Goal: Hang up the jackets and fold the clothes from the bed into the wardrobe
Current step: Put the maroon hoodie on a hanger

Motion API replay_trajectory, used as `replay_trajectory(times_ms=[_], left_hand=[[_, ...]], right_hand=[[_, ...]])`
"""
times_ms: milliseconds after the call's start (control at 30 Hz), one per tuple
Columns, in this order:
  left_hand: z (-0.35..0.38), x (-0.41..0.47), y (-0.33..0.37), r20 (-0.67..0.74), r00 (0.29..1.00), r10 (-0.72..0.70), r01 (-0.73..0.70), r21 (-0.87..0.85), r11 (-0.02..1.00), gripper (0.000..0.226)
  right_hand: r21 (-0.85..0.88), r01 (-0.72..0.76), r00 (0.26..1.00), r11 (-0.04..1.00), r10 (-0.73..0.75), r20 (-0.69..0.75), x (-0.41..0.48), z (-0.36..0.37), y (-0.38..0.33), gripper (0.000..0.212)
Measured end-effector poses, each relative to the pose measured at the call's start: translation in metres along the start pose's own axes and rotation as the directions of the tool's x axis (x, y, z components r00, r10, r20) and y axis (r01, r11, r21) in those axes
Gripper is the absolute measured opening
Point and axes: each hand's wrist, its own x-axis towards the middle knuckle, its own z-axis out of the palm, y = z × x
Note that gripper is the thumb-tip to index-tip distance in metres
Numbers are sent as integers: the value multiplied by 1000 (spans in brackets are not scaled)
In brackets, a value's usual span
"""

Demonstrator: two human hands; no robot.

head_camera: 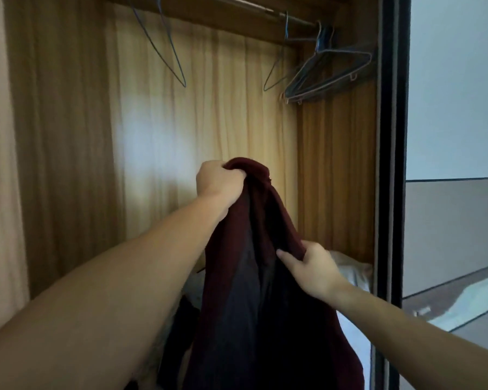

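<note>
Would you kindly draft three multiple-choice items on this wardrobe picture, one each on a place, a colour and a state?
1. Where is the bunch of wire hangers?
A. on the right end of the rail
B. on the wardrobe floor
C. in the left hand

2. What colour is the jacket's outer cloth?
A. white
B. dark red
C. bright green

3. How is the jacket held?
A. draped on a hanger
B. by one hand only
C. gripped by both hands

Answers: 1 A, the bunch hangs from the rail near the right wall. 2 B, the cloth is maroon over a dark lining. 3 C, the left hand grips its top and the right hand pinches its edge lower down.
</note>
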Motion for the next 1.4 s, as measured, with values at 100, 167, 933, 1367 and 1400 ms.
replay_trajectory(times_ms=[100,167,933,1367,1400], left_hand=[[-12,11,-1,-4,1000,0,0,-83,997,13],[-23,19,-9,77,996,36,-32,-57,998,13],[-31,165,-68,-264,964,21,-42,-75,996,18],[-106,233,-33,-561,818,127,-28,182,983,24],[-112,236,-31,-557,821,125,-23,186,982,25]], right_hand=[[136,112,990,984,-100,-96,45,-7,-33,26],[181,183,973,966,-152,-172,79,-12,-63,30],[496,400,861,771,-502,85,271,71,-192,30],[474,660,745,582,-587,-316,331,70,-329,22],[397,730,683,557,-623,-381,328,67,-356,24]])
